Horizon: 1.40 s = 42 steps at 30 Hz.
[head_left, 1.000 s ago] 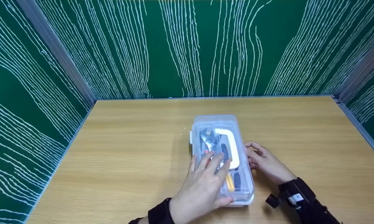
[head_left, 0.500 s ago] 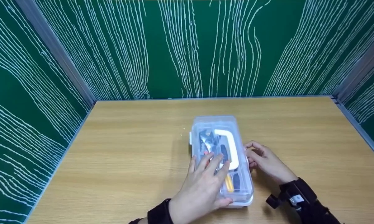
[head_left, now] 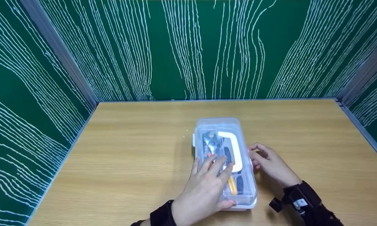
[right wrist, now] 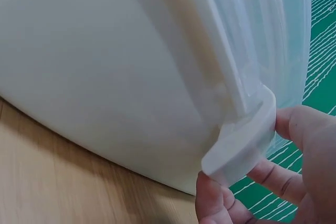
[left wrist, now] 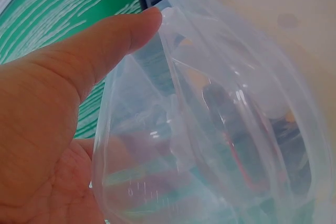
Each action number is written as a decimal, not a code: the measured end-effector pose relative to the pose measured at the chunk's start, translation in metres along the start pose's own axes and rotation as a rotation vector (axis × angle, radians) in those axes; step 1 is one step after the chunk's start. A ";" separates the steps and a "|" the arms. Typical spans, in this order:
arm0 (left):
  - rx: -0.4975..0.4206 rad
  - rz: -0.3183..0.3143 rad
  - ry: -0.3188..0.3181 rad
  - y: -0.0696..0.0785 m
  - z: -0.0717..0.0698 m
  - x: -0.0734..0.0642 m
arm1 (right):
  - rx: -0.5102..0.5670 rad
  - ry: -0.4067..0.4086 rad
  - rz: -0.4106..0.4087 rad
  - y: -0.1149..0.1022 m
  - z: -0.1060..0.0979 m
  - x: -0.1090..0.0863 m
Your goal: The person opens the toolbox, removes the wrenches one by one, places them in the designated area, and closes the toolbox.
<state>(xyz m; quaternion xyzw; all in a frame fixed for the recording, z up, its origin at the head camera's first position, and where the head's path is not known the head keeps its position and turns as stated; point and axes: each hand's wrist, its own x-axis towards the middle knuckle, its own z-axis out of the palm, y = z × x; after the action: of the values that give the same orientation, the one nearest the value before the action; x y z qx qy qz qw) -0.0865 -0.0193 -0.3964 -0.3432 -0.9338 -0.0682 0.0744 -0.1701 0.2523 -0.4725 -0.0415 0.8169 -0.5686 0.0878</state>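
A clear plastic toolbox (head_left: 218, 123) with a white carrying handle (head_left: 237, 150) in its lid lies lengthwise on the table. My left hand (head_left: 204, 188) rests on the lid with spread fingers, its thumb at the near edge; in the left wrist view that thumb (left wrist: 134, 30) touches the clear rim. At the box's right side, my right hand (head_left: 271, 164) pinches a white latch (right wrist: 241, 145) between thumb and fingers. Through the lid show a metal tool head (head_left: 211, 142), a dark handle (head_left: 227, 153) and a yellow piece (head_left: 232, 185). The lid is down.
Another white latch (head_left: 193, 140) sits on the box's left side. Wooden tabletop (head_left: 128, 150) surrounds the box. Green panels with white wavy lines (head_left: 175, 47) stand at the back and both sides, joined by grey posts (head_left: 59, 53). Tiny pale specks lie left of the box.
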 end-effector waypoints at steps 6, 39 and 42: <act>0.010 0.012 0.022 -0.001 0.001 0.000 | -0.067 0.045 0.010 -0.008 -0.005 -0.003; -0.101 0.032 0.037 -0.011 -0.001 0.000 | 0.004 -0.045 0.058 0.008 -0.042 0.001; -0.201 0.019 0.051 -0.020 -0.007 0.002 | -0.017 -0.061 0.059 0.011 -0.043 0.002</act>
<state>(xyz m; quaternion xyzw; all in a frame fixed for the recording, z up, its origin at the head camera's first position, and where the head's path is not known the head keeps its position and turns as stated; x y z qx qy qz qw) -0.1001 -0.0342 -0.3902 -0.3560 -0.9168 -0.1693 0.0638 -0.1801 0.2955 -0.4685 -0.0355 0.8195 -0.5572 0.1291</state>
